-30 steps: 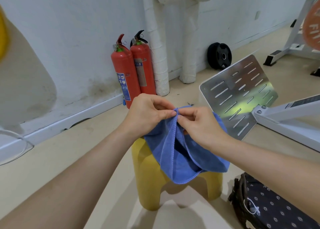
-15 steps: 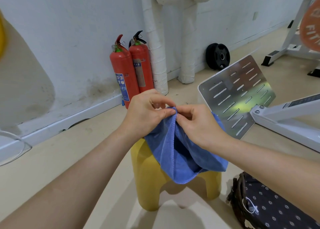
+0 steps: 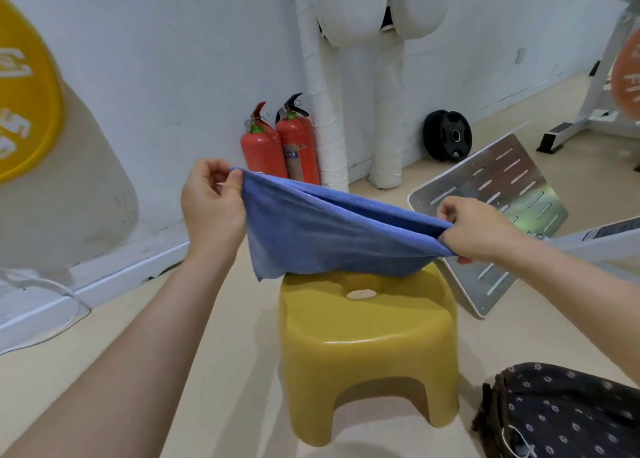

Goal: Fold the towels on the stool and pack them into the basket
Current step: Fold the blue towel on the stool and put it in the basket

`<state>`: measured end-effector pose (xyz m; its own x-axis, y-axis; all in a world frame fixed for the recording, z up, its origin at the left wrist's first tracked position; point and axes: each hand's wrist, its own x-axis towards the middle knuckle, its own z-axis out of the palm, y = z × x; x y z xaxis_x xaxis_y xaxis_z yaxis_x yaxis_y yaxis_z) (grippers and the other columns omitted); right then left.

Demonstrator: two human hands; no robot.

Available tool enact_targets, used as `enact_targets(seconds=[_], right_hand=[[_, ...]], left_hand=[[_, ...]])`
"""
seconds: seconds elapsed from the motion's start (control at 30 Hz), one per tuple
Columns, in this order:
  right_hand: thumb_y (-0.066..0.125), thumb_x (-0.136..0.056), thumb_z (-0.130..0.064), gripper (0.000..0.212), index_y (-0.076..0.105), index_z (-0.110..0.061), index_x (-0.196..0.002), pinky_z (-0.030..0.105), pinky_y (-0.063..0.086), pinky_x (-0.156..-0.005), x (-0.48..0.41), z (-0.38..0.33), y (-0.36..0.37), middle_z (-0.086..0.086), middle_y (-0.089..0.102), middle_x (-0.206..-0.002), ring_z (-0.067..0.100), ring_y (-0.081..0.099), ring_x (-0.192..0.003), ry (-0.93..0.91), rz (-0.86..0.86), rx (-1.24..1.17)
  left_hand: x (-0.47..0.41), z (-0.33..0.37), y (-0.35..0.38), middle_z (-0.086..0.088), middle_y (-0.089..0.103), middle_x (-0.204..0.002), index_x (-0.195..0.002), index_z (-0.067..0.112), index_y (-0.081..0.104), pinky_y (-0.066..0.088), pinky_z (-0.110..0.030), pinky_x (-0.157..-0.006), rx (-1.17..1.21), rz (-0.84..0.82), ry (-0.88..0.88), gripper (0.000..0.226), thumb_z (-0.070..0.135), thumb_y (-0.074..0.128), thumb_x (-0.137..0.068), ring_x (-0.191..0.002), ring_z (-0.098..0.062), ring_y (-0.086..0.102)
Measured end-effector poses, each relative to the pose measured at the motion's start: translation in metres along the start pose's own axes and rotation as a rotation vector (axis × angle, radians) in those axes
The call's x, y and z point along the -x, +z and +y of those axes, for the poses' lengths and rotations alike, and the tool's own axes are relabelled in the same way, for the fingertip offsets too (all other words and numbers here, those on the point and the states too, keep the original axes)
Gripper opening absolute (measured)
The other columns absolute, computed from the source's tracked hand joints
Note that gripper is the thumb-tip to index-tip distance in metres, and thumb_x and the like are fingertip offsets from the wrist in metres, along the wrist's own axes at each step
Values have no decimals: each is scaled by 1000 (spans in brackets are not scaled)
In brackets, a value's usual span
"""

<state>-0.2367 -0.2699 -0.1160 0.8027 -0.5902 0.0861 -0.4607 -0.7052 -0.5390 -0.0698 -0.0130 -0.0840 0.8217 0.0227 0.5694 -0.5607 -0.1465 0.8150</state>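
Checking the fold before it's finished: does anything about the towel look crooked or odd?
Slightly. The towel is stretched between the left hand and right hand, but the left holds its corner higher, so the top edge slopes down to the right. Nothing looks damaged.

The yellow stool [image 3: 367, 346] stands on the beige floor [image 3: 242, 371] beside the dark basket [image 3: 568, 412].
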Motion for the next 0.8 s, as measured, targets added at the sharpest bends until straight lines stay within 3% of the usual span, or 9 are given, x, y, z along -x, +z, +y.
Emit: enact_targets(seconds=[0.1, 0.2, 0.37, 0.47, 0.57, 0.63, 0.7, 0.8], right_hand=[[61, -62, -7, 14, 53, -15, -71, 29, 44, -55, -2, -9, -16, 2, 60, -67, 25, 55, -64, -88, 22, 105], [65, -63, -16, 11, 56, -19, -68, 28, 47, -57, 3, -18, -24, -1, 64, -68, 22, 58, -66, -111, -16, 132], [56, -72, -32, 14, 60, -26, -84, 29, 44, -63, 16, -36, -13, -2, 64, -87, 27, 60, -85, -199, 73, 469], [56, -76, -39, 22, 59, -32, -96, 33, 52, -70, 27, -53, 0, -7, 64, -91, 20, 60, -84, -307, -59, 258], [56, -76, -40, 14, 59, -31, -86, 39, 56, -67, 37, -62, 20, -7, 64, -80, 15, 61, -73, -368, -210, 52], [52, -79, -32, 14, 53, -27, -67, 36, 49, -56, 39, -59, 29, -4, 57, -64, 19, 54, -63, -384, -196, 102], [49, -86, -16, 35, 39, -29, -55, 30, 33, -49, 37, -57, 33, -5, 45, -55, 17, 41, -54, -378, -200, 123], [52, -84, -10, 41, 42, -33, -51, 29, 30, -54, 26, -42, 34, -6, 42, -58, 15, 32, -57, -348, -368, 45]], left_hand=[[1, -4, -2, 13, 55, -75, -78, 29, 52, 43, -20, -70, -36, -14, -34, 21, 11, 58, -89, -64, 1, 50], [1, 4, -5, 9, 57, -73, -77, 27, 53, 44, -17, -68, 66, -69, -95, 23, 9, 58, -90, -64, 2, 53], [7, 38, 0, 10, 59, -65, -77, 22, 56, 44, -16, -63, 167, -406, 31, 26, 1, 55, -91, -64, -4, 55], [14, 62, 8, 6, 58, -71, -80, 22, 56, 45, -15, -66, 177, -512, 142, 24, 0, 56, -90, -67, -3, 55], [18, 78, 11, 4, 61, -74, -82, 22, 57, 47, -18, -68, 215, -537, 195, 17, 6, 59, -87, -70, -6, 58], [20, 83, 11, 2, 61, -74, -82, 20, 57, 48, -19, -68, 241, -538, 199, 13, 7, 59, -84, -70, -8, 58], [21, 86, 9, -2, 60, -74, -81, 18, 57, 47, -23, -68, 257, -523, 182, 12, 7, 58, -83, -70, -13, 57], [18, 89, 4, -7, 60, -73, -79, 18, 57, 44, -32, -69, 312, -502, 117, 9, 9, 58, -82, -72, -21, 54]])
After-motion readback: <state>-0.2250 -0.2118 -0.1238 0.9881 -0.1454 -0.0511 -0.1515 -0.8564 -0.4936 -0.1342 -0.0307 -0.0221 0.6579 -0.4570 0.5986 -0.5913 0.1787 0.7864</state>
